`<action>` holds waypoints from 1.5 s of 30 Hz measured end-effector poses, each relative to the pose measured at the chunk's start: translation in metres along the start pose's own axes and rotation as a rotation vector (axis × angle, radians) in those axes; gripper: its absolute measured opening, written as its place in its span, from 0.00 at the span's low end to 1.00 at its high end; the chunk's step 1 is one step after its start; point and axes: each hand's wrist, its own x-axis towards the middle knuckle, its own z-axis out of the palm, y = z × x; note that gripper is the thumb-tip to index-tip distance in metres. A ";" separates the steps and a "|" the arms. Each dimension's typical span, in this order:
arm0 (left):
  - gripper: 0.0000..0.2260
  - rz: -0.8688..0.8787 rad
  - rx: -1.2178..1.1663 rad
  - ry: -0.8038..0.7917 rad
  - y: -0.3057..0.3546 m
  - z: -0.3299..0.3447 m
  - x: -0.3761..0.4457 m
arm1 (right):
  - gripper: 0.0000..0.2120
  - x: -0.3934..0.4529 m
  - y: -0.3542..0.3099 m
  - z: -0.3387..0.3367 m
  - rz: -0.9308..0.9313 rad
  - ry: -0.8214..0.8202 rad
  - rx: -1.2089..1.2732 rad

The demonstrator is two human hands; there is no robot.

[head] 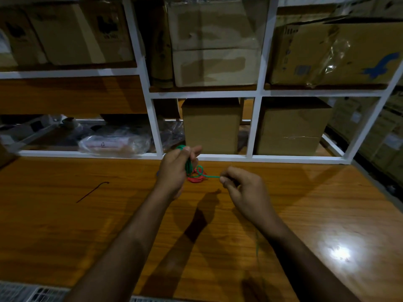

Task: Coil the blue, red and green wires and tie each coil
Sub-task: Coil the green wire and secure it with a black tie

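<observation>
Table (87, 236): wood-grain top, orange-brown, smooth, glossy, with a bright white glare patch at right; green wire (189, 165): smooth plastic-looking sheath, slight sheen, gripped in left hand (174, 171) and pinched by right hand (242, 188); red wire (195, 178): same smooth sheath, coiled on the table; dark wire (91, 192): thin, matt, material unclear; rack (150, 118): white painted frame, smooth, faintly shiny, likely metal; boxes (212, 125): brown cardboard, matt, some creased, one at upper right with glossy clear tape and a blue printed mark; bag (115, 143): clear plastic film, crinkled, shiny; shelf boards: wood-look, same brown as the table.
</observation>
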 end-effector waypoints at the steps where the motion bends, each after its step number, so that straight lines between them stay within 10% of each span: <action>1: 0.17 -0.028 -0.110 0.007 0.001 0.002 0.001 | 0.05 -0.003 -0.002 0.007 0.022 -0.007 0.050; 14: 0.17 -0.198 -0.695 0.009 0.007 0.008 -0.008 | 0.10 0.004 -0.042 0.027 0.267 0.041 0.305; 21: 0.17 -0.221 -0.880 0.010 0.012 0.004 -0.010 | 0.06 0.012 -0.053 0.026 0.687 -0.118 1.527; 25: 0.13 -0.125 -0.516 0.057 0.005 0.004 -0.011 | 0.06 0.012 -0.051 0.024 0.703 -0.155 1.678; 33: 0.17 -0.123 -0.540 0.024 0.003 0.011 -0.015 | 0.11 0.007 -0.056 0.030 0.651 -0.287 1.186; 45: 0.16 -0.210 -0.766 -0.082 0.014 0.011 -0.014 | 0.03 -0.001 -0.055 0.029 0.167 0.174 0.273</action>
